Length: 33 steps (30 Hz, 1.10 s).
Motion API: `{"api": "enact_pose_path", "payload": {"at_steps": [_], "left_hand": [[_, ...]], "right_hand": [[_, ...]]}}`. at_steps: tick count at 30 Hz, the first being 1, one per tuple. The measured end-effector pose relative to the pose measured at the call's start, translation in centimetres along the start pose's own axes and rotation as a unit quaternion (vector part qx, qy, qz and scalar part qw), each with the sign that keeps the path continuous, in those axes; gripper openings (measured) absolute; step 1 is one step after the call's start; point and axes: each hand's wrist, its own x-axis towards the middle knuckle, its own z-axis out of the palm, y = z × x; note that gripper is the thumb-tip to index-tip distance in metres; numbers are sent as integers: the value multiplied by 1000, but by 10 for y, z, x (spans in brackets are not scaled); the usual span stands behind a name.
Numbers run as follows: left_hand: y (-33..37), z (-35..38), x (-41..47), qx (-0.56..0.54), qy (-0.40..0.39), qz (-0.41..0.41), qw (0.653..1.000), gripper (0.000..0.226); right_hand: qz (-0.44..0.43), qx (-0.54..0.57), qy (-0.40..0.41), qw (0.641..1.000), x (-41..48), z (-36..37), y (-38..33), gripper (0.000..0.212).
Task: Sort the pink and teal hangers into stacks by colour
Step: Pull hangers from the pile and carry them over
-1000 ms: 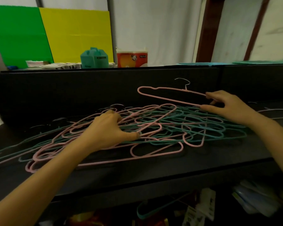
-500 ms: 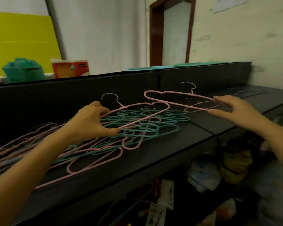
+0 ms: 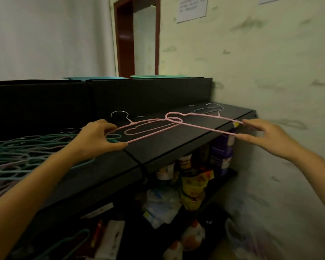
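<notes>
Lying far left on the black shelf [image 3: 167, 141]: tangled pile of teal and pink hangers [image 3: 17, 152]. Next, the left hand [image 3: 99, 139] grips one end of a pink hanger [image 3: 148, 130], thumb under, fingers curled over. A second pink hanger [image 3: 204, 121] overlaps it above the shelf; the right hand [image 3: 266, 136] pinches its far end between thumb and forefinger.

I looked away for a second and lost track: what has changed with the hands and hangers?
The left hand lifted a thin pink wire hanger out of the tangled pile of pink and teal hangers and carried it right along the black shelf. The right hand carried a second pink wire hanger further right, toward the wall. The pile stayed put; both hands keep their grip.
</notes>
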Motion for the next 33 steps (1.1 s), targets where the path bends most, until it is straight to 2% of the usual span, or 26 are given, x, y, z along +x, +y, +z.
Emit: {"api": "enact_pose_path", "payload": {"at_steps": [3,9,11,14,16,18,21,30,33], "left_hand": [[16,25,22,6,16,0,1000,68],[33,62,63,17,27,-5,999,64],[35,71,79,14,29,-13,999,65],[32,84,101,16,25,-32,999,63],[24,93,115,21,24,-48,998,63],[15,101,129,28,15,-65,997,63],[4,106,146,33,9,-88,996,61],[-14,117,175,39,-36,-151,987,60],[-13,124,180,49,-35,-168,984,60]], "right_hand": [[6,-5,-3,1000,10,-11,35,64],[1,-16,-11,1000,39,-16,82,65],[4,-4,-18,1000,51,-14,92,78],[-9,6,-18,1000,80,-5,108,113],[-24,17,-19,999,106,5,121,122],[-36,25,-27,999,131,16,126,116],[-67,26,-49,996,170,29,131,120],[-128,78,-109,983,252,71,135,78],[-143,91,-123,978,272,81,135,86]]}}
